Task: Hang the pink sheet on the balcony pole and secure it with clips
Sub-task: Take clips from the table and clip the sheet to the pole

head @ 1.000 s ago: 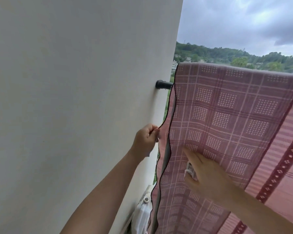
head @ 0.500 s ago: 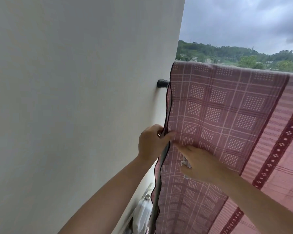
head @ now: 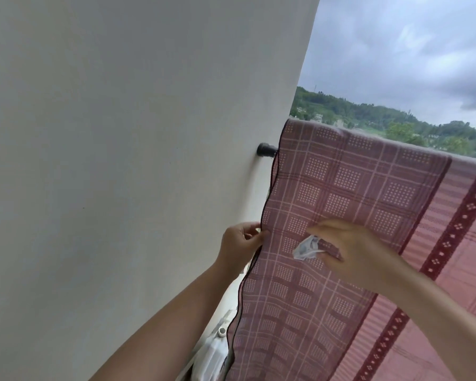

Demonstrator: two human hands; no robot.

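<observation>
pink sheet (head: 355, 193) over hidden pole, blurred clip (head: 307, 250)

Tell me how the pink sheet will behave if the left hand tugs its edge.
The pink sheet drapes and ripples along its hem, so it is probably floppy and light. No clip shows on the pole, so a tug by the left hand could slide it.

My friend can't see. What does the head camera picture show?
A pink sheet hangs over a pole by a white wall. The left hand pinches the sheet's edge; the right hand holds a white clip against it.
</observation>
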